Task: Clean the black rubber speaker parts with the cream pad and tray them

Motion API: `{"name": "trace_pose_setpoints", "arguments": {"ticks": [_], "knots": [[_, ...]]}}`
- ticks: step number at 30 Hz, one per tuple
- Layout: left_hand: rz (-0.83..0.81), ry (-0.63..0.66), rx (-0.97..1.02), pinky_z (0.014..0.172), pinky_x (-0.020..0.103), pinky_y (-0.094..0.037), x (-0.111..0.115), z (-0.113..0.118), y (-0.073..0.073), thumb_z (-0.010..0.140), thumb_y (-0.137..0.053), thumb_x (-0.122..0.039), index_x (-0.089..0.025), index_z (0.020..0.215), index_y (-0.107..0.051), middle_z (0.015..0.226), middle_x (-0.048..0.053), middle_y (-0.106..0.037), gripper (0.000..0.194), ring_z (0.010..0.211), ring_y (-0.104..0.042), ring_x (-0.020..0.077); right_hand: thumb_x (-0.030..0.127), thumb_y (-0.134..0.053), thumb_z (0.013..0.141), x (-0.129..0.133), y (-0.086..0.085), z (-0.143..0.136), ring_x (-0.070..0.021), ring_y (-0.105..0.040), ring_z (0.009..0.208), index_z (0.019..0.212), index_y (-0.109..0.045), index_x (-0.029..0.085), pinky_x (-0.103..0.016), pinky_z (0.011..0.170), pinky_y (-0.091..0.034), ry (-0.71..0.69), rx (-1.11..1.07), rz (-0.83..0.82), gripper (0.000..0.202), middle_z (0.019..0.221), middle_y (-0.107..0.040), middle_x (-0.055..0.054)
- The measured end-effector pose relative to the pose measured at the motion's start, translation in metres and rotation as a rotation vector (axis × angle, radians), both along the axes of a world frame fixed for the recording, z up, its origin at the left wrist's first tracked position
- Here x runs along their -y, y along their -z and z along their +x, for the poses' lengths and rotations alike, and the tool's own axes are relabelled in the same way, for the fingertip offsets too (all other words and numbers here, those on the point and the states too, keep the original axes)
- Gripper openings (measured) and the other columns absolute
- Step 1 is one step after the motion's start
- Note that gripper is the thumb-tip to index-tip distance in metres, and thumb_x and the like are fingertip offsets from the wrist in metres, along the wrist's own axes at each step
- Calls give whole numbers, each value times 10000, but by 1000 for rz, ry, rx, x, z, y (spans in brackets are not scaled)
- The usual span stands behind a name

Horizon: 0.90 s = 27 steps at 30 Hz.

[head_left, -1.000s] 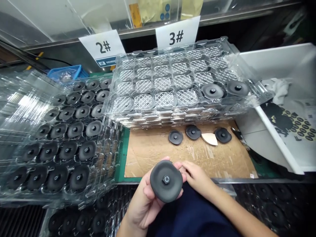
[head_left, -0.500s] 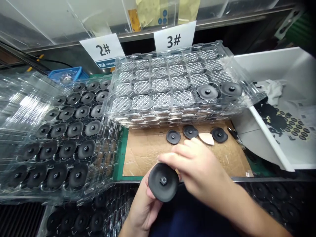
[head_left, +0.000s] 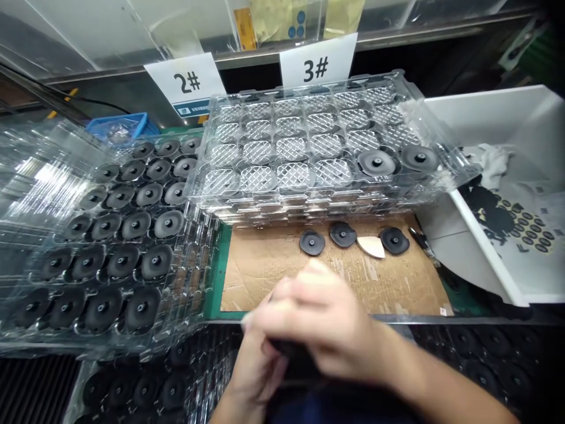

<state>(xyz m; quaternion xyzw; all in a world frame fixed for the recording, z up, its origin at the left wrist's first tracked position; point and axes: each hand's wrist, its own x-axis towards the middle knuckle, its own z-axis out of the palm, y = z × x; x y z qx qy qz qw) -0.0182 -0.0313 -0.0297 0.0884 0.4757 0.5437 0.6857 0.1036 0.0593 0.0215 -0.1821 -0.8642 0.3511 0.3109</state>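
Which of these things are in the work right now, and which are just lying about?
In hand:
- left hand
- right hand
- black disc, mostly hidden between them

Lying about:
- three loose discs
- full tray
- near-empty tray
- cardboard
- white bin
- blue bin

A worn cardboard sheet (head_left: 282,268) lies on a green mat (head_left: 218,277) covering the counter (head_left: 441,318). Behind the counter runs a metal shelf rail (head_left: 397,36) carrying two white labels: "2#" (head_left: 185,82) and "3#" (head_left: 316,66). Clear acrylic panels (head_left: 88,29) stand above the rail. A blue bin (head_left: 120,126) sits at the rear left. A white bin (head_left: 494,176) occupies the right side. Lighting appears to come from overhead, judging by the glare.
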Motion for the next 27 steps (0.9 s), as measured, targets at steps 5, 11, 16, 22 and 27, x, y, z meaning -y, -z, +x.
{"name": "trace_pose_setpoints", "arguments": {"ticks": [5,11,16,22,27], "knots": [[97,-174,129,879,289,-465,-5,-8,0,516,-783,-368,-267,1106,-599,1163,61,-627,627,1017,-600,257,188,-448,883,-11,69,22,-152,-590,880,1017,-626,227,-284,769,-439,327,228,-328,226,958,-659,-28],[129,-189,189,848,257,-481,-6,-13,-1,588,-757,-297,-274,1114,-601,1177,71,-625,549,1010,-609,231,191,-512,845,17,121,36,-169,-623,737,996,-657,245,-303,679,-470,305,305,-352,215,800,-684,-15],[120,-162,169,850,240,-474,-7,-7,-2,559,-770,-324,-276,1136,-583,1164,52,-630,609,999,-607,205,231,-451,898,7,50,16,-150,-584,939,1120,-560,238,-266,769,-461,486,148,-351,247,1078,-629,-28],[36,-138,145,901,280,-454,-5,-10,-2,711,-665,-286,-256,1091,-607,1102,29,-651,386,1027,-583,202,136,-440,871,19,-5,-10,-145,-574,804,1093,-558,164,-285,734,-430,108,68,-207,253,923,-651,-35],[15,-123,122,845,267,-486,-7,-7,0,685,-686,-198,-265,1101,-600,1072,25,-666,431,1009,-593,200,147,-429,870,14,-2,-14,-147,-559,758,1033,-584,155,-288,700,-404,193,147,-145,226,867,-640,-37]]}}
